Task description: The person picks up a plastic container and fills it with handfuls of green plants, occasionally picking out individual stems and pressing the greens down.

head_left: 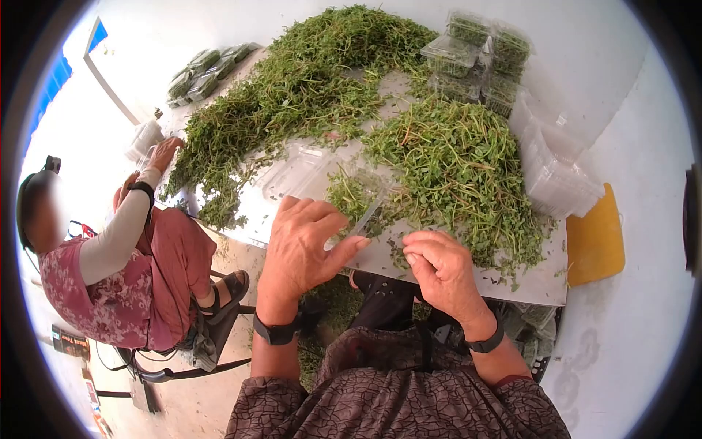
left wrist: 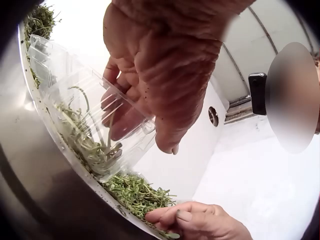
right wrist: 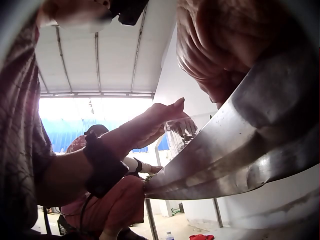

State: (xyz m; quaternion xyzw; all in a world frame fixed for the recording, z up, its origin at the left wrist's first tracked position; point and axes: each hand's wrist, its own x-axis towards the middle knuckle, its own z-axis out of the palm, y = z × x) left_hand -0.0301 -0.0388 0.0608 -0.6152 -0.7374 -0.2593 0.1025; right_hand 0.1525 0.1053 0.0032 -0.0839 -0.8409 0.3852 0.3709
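My left hand (head_left: 303, 238) reaches over a clear plastic box (head_left: 371, 212) with some green sprigs (head_left: 346, 194) in it. In the left wrist view its fingers show through the box (left wrist: 132, 105) wall, over the stems, while the thumb stands straight outside. Just right of the box, my right hand (head_left: 444, 274) is at the table's near edge, its fingers bent and thumb close to the forefinger. Its fingertips overlap loose leaves below the near pile of greens (head_left: 453, 161); I cannot tell whether they pinch a sprig.
A larger heap of greens (head_left: 314, 73) spreads across the metal table (head_left: 537, 285). Filled boxes (head_left: 482, 55) are stacked at the back right, above nested clear boxes (head_left: 559, 172). A yellow chair back (head_left: 596, 238) stands at the right. Another person (head_left: 124, 271) sits at the left, hands at the table.
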